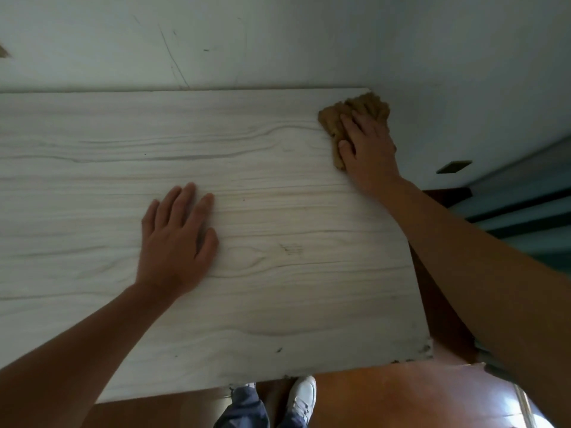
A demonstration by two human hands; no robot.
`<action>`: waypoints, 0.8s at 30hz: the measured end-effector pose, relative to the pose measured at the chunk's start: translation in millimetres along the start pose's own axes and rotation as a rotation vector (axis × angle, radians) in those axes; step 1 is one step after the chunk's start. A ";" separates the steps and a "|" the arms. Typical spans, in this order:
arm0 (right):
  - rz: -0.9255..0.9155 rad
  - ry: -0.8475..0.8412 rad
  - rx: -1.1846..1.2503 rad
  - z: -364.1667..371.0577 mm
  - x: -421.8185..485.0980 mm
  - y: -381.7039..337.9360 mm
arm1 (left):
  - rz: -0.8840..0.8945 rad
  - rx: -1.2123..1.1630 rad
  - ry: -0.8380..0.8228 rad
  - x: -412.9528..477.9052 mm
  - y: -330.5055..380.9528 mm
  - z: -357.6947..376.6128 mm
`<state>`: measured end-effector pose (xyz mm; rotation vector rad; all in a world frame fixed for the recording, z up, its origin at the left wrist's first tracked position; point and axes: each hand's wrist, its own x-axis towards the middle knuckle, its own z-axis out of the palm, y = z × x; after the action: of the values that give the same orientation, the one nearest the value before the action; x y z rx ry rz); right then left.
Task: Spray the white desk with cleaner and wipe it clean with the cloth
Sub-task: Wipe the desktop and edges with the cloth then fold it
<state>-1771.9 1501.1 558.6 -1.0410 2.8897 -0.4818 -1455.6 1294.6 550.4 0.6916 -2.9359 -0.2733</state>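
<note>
The white desk [278, 273] with grey wood grain fills the middle of the head view. A crumpled tan cloth [367, 105] lies at the desk's far right corner, against the wall. My right hand [367, 149] presses flat on the cloth, fingers spread over it. My left hand [176, 239] rests flat on the bare desk near the middle, fingers apart, holding nothing. No spray bottle is in view.
A pale wall [278, 41] with scuff marks runs along the desk's far edge and right side. Below the desk's near edge are an orange-brown floor [401, 396], a white shoe [301, 396] and a trouser leg. A wall socket [454, 166] sits to the right.
</note>
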 end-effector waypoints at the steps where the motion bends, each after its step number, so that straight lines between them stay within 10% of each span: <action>1: 0.004 0.005 0.008 -1.2 -10.5 0.7 | 0.000 -0.004 0.003 0.0 0.4 -0.1; 17: -0.425 -0.167 0.066 -16.3 -198.5 -23.2 | -0.016 -0.003 0.027 -2.5 0.8 0.8; 24: -0.036 -0.014 0.087 2.5 -96.1 -34.7 | -0.014 0.002 0.006 -1.8 -1.0 0.5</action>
<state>-1675.7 1535.4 559.6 -1.0802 2.8145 -0.5943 -1453.7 1294.7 549.6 0.7118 -2.9267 -0.2693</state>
